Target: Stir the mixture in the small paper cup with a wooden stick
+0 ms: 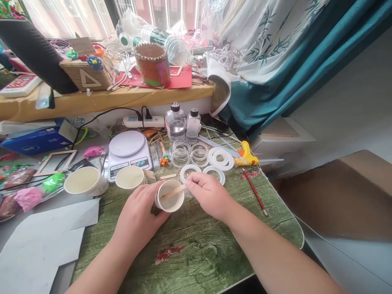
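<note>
My left hand [141, 212] is wrapped round a small white paper cup [172, 207] on the green wood-patterned table [196, 253]. The cup tilts a little, its mouth facing me. Between the fingertips of my right hand [210, 194] is the upper end of a flat wooden stick [175, 191], whose lower end dips inside the cup. What is in the cup looks pale or clear; I cannot make out how much. Just beyond my hands lie white ring molds [220, 159] and clear rings [180, 154]. Another paper cup [131, 177] stands to the left.
A kitchen scale [130, 153], a larger paper cup [85, 181] and two clear bottles [176, 122] stand behind. A yellow glue gun [246, 155] and a red pencil [255, 191] lie at right, grey sheets [39, 245] at left. A power strip [143, 121] runs along the back.
</note>
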`<state>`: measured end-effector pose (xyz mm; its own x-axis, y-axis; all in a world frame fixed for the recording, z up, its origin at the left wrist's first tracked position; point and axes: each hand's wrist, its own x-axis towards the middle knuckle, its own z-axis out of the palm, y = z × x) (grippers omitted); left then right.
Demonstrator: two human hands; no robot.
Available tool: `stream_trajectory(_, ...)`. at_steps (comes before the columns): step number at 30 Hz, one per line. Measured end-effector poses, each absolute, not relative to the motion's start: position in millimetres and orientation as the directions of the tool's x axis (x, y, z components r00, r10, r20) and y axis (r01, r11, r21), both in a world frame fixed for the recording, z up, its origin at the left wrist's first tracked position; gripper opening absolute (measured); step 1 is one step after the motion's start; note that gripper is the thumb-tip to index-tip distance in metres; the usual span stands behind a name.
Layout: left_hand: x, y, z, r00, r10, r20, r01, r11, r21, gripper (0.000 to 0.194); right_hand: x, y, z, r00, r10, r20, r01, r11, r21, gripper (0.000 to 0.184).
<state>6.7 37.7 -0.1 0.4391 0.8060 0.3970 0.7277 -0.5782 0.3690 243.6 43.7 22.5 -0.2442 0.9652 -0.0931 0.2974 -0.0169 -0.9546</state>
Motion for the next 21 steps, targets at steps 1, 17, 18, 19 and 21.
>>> stream_trajectory(1,6,37,0,0.424,0.823,0.378,0.737,-0.556,0.384,0.049,244,45,21,-0.228,0.969,-0.099,0.220,-0.047,-0.974,0.033)
stream_trajectory(17,5,36,-7,0.334,0.909,0.249,0.768,-0.416,0.487,0.060,247,37,28,-0.076,0.994,0.083,-0.015,0.082,-0.997,0.031)
stream_trajectory(18,6,36,-6,0.340,0.907,0.248,0.767,-0.420,0.485,0.060,248,37,28,-0.072,0.993,0.093,-0.008,0.092,-0.996,0.031)
stream_trajectory(19,6,36,-6,0.347,0.905,0.247,0.764,-0.425,0.485,0.060,248,36,29,-0.067,0.992,0.103,-0.001,0.103,-0.995,0.031)
stream_trajectory(21,8,36,-4,0.358,0.902,0.243,0.759,-0.432,0.487,0.060,249,35,29,-0.059,0.990,0.129,0.019,0.130,-0.991,0.030)
